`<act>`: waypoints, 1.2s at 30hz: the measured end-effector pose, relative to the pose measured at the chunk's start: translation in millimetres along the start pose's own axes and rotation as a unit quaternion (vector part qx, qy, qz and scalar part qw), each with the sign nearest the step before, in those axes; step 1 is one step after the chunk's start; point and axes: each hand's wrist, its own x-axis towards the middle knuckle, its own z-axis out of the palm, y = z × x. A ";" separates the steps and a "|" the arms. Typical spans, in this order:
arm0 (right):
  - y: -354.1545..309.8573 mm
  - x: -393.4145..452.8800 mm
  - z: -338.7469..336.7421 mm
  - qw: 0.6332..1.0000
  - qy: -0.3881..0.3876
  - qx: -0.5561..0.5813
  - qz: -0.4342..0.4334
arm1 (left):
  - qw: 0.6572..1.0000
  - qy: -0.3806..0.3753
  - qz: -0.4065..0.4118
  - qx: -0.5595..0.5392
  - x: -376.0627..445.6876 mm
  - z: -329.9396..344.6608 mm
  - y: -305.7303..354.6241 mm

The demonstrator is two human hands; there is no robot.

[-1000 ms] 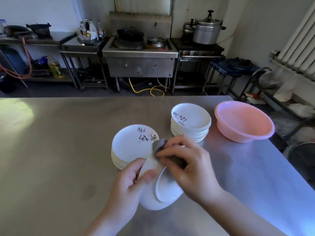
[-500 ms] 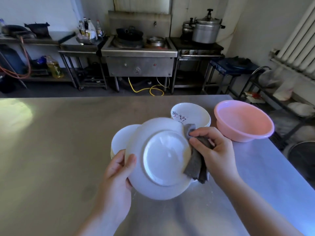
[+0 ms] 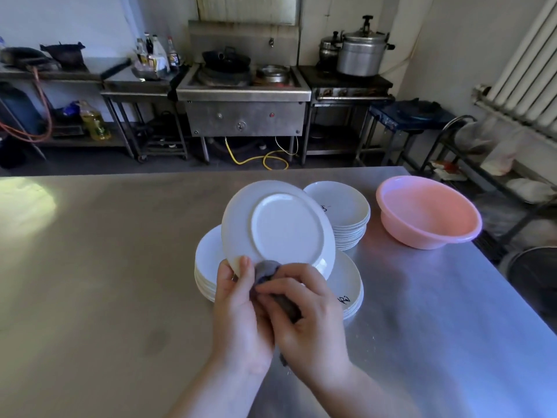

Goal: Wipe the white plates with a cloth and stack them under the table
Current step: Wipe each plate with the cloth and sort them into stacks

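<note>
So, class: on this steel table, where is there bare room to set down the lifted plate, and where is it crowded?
Bare steel table spreads left of the near plate stack, and also on the near right, in front of the pink basin. Crowded: the centre, where the plate stacks, the far stack and both hands cluster.

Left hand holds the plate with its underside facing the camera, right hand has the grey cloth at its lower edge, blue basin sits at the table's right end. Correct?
Not quite: the basin is pink, not blue, as the head view shows. The rest stands: the left hand holds the plate with its underside facing the camera, the right hand has the grey cloth at its lower edge, and the basin sits at the right end of the table.
</note>
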 end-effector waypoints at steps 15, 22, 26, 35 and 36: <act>40.0 36.5 -60.6 0.983 0.088 0.009 0.160 | 0.985 -0.001 0.020 0.171 7.7 -31.5 14.5; 26.9 64.1 -51.3 0.997 0.008 -0.028 0.072 | 0.951 -0.104 0.030 0.290 5.1 -35.7 11.9; 10.3 53.4 -33.4 0.992 -0.086 -0.056 -0.068 | 0.929 -0.148 0.037 0.338 7.0 -31.3 12.3; 39.6 64.0 -69.7 0.993 -0.081 -0.027 0.085 | 0.850 -0.191 0.054 0.487 16.0 -38.9 33.8; 36.7 62.6 -71.4 0.992 -0.101 -0.015 0.077 | 0.830 -0.200 0.057 0.518 18.7 -39.9 36.2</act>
